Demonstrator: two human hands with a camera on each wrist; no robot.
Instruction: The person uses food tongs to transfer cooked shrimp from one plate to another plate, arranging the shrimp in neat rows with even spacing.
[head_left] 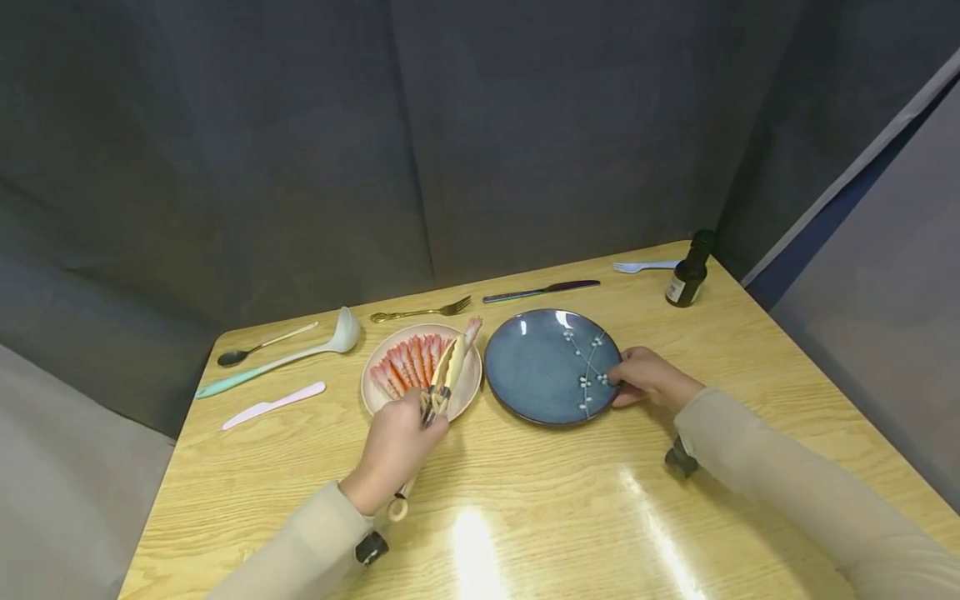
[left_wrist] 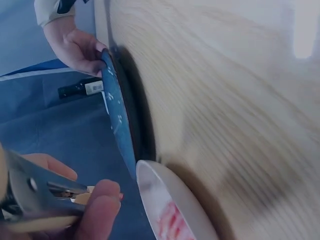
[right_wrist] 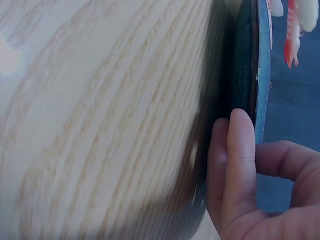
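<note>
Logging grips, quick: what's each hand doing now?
Left hand: holding tongs, shrimp in their tips.
Right hand: gripping the blue plate by its rim.

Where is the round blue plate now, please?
The blue plate, gripped by the right hand, is right of the pale round plate of shrimp in the head view.

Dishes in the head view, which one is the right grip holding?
The blue dish: the right grip pinches its rim. The other, pale dish holds shrimp and sits away from that grip.

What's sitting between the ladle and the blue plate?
In the head view, the pale dish of shrimp lies between them; the left hand holds tongs over it.
</note>
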